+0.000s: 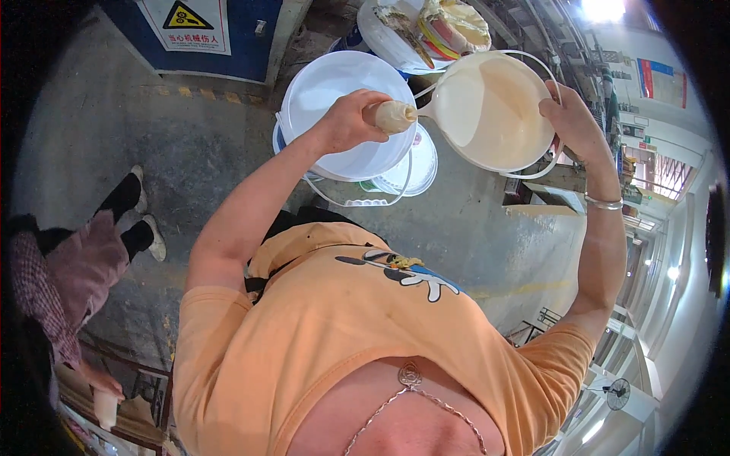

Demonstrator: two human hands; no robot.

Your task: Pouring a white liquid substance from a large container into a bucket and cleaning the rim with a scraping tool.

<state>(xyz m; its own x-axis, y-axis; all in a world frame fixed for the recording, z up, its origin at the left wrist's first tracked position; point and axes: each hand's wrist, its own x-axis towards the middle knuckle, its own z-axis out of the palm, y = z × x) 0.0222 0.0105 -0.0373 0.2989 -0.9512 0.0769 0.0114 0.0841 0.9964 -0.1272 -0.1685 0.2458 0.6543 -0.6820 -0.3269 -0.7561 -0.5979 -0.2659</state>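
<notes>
My left hand [353, 121] is closed round a cream-coloured, stubby handle-like piece [396, 116], its rounded end toward me. Just beyond that piece, a narrow white neck reaches the rim of a tilted white pail [525, 125]; whether the two are joined I cannot tell. Inside the pail, a pale beige coating or content shows. My right hand [574, 121] grips the pail's right rim, fingers partly hidden behind it, near the curved carrying handle. Below my left hand stands a larger white bucket [323, 83] with its bail hanging toward me.
A white lid or tub [411, 171] lies under the bucket. Behind are a container with a crumpled, stained bag [456, 30] and a blue cabinet [243, 45] with a warning sign. At left, another person [84, 258] holds a pale cup-like object [105, 409]. Machinery lines the right.
</notes>
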